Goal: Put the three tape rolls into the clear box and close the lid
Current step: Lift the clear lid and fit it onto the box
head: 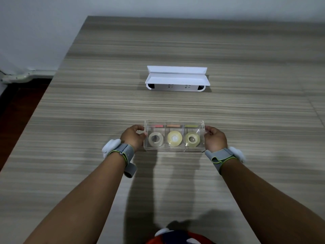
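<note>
A clear box (174,150) with three compartments sits on the wooden table in front of me. Each compartment holds one tape roll: a greyish clear roll (155,139) on the left, a yellowish roll (174,138) in the middle, a greenish clear roll (192,139) on the right. Red, orange and green labels line the box's far wall. The clear lid looks down over the box, though it is hard to tell through the plastic. My left hand (134,137) grips the box's left end and my right hand (214,138) grips its right end.
A white open case (176,79) with its lid flipped back stands farther away on the table (88,106). The table's left edge drops to a dark floor (15,110). A red and dark object (177,236) shows at the bottom edge, close to me.
</note>
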Demonstrator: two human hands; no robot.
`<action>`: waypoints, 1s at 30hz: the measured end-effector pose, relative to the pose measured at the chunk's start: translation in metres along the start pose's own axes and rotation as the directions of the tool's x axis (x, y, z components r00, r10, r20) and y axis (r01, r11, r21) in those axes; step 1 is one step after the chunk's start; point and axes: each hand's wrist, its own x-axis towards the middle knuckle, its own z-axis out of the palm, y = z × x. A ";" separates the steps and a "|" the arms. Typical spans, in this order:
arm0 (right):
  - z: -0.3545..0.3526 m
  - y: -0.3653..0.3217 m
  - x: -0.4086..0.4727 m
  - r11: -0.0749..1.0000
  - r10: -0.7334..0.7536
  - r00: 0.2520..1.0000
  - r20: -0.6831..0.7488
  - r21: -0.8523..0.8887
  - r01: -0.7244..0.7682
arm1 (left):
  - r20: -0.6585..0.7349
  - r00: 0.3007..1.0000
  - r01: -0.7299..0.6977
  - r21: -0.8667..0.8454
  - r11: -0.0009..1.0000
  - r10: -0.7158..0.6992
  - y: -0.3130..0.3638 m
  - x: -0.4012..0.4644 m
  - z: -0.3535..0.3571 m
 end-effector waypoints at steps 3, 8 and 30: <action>0.000 0.000 0.001 1.000 -0.002 1.000 0.009 -0.001 0.002 | -0.006 1.000 -0.006 0.003 1.000 0.006 -0.001 0.000 0.000; 0.001 0.000 0.003 1.000 -0.005 1.000 0.010 0.008 0.005 | -0.011 1.000 -0.008 0.000 1.000 0.008 0.001 -0.001 0.000; -0.001 0.003 -0.003 0.999 -0.030 1.000 0.005 -0.037 0.030 | 0.002 1.000 0.004 -0.011 1.000 -0.004 -0.003 0.003 0.003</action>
